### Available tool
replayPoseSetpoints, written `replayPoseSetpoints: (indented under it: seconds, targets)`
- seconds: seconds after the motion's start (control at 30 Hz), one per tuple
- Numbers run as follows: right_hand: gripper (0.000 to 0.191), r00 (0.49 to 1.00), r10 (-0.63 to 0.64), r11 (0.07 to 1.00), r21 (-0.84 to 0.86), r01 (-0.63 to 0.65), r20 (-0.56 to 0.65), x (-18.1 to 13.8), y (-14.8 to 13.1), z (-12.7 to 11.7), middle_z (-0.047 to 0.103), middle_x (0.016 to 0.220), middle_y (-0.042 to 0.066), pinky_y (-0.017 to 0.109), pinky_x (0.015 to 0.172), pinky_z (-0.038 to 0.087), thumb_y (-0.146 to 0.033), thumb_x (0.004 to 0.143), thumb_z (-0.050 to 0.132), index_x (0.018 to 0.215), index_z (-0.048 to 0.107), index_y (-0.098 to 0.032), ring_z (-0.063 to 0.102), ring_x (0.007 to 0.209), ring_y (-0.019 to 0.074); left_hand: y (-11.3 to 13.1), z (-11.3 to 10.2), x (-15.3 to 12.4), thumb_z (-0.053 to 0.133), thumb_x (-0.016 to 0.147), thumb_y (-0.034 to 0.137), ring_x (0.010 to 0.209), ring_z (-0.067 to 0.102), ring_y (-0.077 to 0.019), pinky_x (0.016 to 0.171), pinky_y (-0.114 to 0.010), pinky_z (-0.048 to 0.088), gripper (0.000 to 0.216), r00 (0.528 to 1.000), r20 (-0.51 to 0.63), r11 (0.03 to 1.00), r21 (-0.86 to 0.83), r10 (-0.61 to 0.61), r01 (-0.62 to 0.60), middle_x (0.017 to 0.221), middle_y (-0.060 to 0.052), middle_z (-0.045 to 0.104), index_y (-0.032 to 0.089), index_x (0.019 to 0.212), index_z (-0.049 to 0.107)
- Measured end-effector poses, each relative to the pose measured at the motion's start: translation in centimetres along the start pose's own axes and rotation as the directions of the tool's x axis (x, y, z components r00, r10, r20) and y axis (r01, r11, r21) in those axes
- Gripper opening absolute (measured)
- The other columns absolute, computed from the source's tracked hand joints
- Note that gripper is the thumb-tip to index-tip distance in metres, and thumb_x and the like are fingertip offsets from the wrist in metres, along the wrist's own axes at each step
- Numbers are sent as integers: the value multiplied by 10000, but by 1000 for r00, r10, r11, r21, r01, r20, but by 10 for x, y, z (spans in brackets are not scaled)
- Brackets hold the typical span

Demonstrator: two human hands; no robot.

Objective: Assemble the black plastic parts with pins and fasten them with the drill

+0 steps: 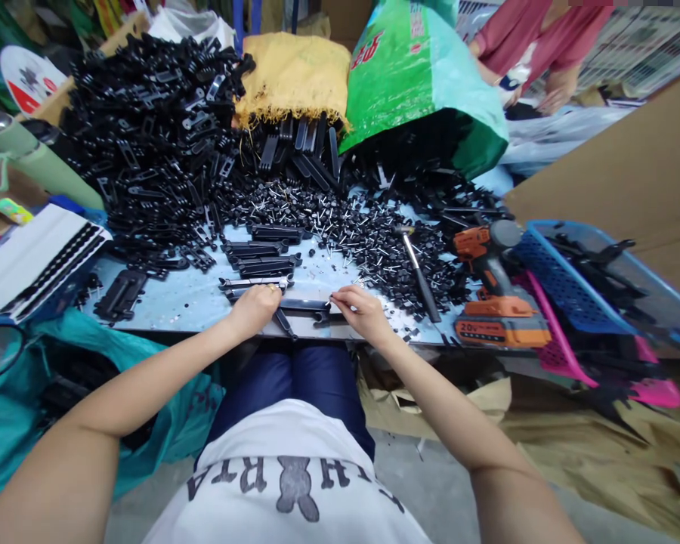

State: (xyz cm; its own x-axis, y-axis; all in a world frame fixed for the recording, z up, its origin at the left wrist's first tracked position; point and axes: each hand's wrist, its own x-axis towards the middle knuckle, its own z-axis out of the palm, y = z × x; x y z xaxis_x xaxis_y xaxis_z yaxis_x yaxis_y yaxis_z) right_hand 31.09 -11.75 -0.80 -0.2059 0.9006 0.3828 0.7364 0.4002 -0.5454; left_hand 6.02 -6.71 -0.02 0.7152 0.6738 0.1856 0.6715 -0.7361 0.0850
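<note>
My left hand (pixel 255 308) is closed over the left end of a long black plastic bar (pixel 304 306) lying at the table's near edge. My right hand (pixel 360 308) pinches at the bar's right end, fingers pressed together on a small part I cannot make out. Just beyond the hands lie a few more black bars (pixel 261 262) stacked side by side. A spread of small black screws or pins (pixel 368 234) covers the table right of them.
A big heap of black plastic parts (pixel 153 128) fills the back left. An orange cordless drill (pixel 490 291) and a hammer (pixel 419 272) lie at right beside a blue basket (pixel 555 279). Green sack (pixel 425 75) and yellow sack (pixel 295 75) at the back. Another person (pixel 538 53) is far right.
</note>
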Motion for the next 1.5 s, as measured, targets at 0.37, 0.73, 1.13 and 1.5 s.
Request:
replayPoseSetpoints:
  seconds: [0.37, 0.73, 1.13, 1.5]
  targets:
    - [289, 991, -53, 989, -127, 69, 125, -5, 2, -3, 643, 962, 93, 276, 743, 512, -305, 928, 386, 987, 650, -204, 623, 840, 159, -18, 29, -16, 276, 942, 197, 739, 592, -186, 700, -350, 455, 334, 992, -22, 993, 8, 121, -121, 734, -93, 606, 104, 1100, 556]
    - [395, 968, -189, 958, -185, 219, 168, -37, 30, 17, 603, 1109, 131, 323, 829, 483, -370, 900, 460, 1231, 530, -166, 571, 986, 192, 39, 29, 9, 445, 878, 453, 1171, 458, -277, 955, -405, 326, 557, 980, 44, 977, -92, 196, -191, 1260, -176, 517, 96, 1303, 399]
    - [607, 928, -329, 897, -249, 365, 174, -18, 3, -27, 450, 490, 19, 247, 478, 243, -626, 857, 351, 518, 511, -150, 396, 459, 98, 32, 6, -1, 248, 921, 511, 640, 572, -194, 553, -295, 400, 551, 984, -87, 975, -151, 153, -165, 643, -97, 604, 129, 720, 591]
    - [464, 924, 136, 668, 722, 181, -357, -12, -126, 55, 528, 985, 71, 389, 753, 475, -604, 877, 149, 979, 447, -263, 561, 887, 202, 101, -43, -54, 99, 926, 533, 733, 614, -168, 635, -291, 491, 610, 737, -666, 697, -583, -115, -417, 754, -80, 638, 162, 922, 583]
